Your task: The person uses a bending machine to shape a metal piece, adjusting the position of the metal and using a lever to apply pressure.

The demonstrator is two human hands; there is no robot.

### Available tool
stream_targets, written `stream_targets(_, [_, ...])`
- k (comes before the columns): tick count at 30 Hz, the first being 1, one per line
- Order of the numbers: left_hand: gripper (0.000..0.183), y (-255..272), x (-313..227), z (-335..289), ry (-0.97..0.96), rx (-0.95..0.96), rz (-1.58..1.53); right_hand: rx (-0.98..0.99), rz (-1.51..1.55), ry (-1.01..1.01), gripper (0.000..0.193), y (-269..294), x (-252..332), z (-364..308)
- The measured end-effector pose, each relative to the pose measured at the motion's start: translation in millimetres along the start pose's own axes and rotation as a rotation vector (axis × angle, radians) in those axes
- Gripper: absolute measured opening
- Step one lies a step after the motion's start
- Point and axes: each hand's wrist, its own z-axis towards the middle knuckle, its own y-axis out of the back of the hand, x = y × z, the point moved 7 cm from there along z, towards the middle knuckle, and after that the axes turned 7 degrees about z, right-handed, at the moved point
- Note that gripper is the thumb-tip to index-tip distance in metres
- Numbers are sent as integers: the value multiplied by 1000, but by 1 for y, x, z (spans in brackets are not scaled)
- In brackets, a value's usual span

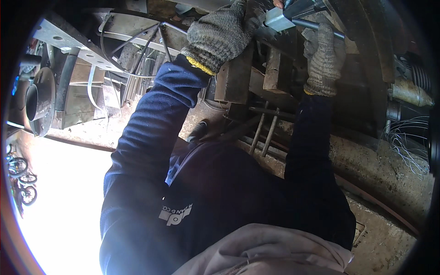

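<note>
My left hand (215, 39), in a grey knitted glove with a yellow cuff edge, reaches to the top of the view beside dark metalwork. Its thumb and a forefinger stand apart; the other fingers are partly hidden. In a matching glove, my right hand (324, 59) is closed around a dark metal rod (316, 27). The rod lies against a shiny square-edged metal piece (278, 20), which sits between my hands. A bare fingertip of another person (278, 3) shows above that piece. Rusty steel blocks (233, 82) lie below my left hand.
A perforated steel beam (68, 36) and a flanged pipe (39, 101) stand at the left. A bent rod frame (160, 39) rises beside my left wrist. Loose wire (408, 142) hangs at the right. My shoe (198, 131) is on the floor; bicycles (23, 178) stand far left.
</note>
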Motion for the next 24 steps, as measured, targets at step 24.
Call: stream_targets(24, [65, -31, 20, -1, 187, 123, 108, 251, -559, -3, 80, 28, -82, -41])
